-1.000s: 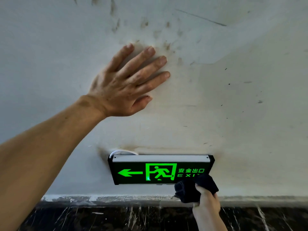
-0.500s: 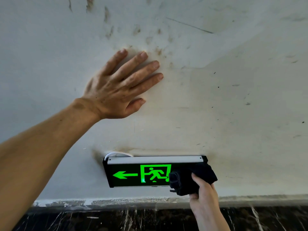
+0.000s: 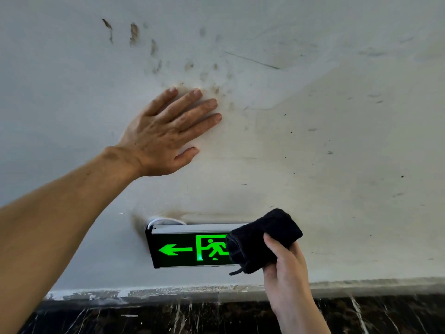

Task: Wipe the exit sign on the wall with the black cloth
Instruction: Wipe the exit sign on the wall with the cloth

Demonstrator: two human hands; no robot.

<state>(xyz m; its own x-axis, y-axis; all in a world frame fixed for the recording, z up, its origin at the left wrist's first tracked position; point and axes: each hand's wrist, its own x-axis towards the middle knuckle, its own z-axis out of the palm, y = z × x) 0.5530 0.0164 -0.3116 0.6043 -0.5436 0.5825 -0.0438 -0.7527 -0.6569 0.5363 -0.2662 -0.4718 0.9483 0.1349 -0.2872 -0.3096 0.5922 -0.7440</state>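
Observation:
The exit sign [image 3: 187,247] is a black box with a green arrow and running figure, fixed low on the white wall. A folded black cloth [image 3: 262,239] is pressed over the sign's right part and hides the lettering there. My right hand [image 3: 285,271] grips the cloth from below, thumb on its front. My left hand [image 3: 168,136] lies flat on the wall above and to the left of the sign, fingers spread, holding nothing.
The white wall [image 3: 337,141] is smudged with brown finger marks above my left hand. A white cable [image 3: 163,221] loops out at the sign's top left. A dark marble skirting [image 3: 168,317] runs along the bottom.
My right hand has slid the cloth up and over the sign's right end, from its lower right corner. The left hand stays flat on the wall.

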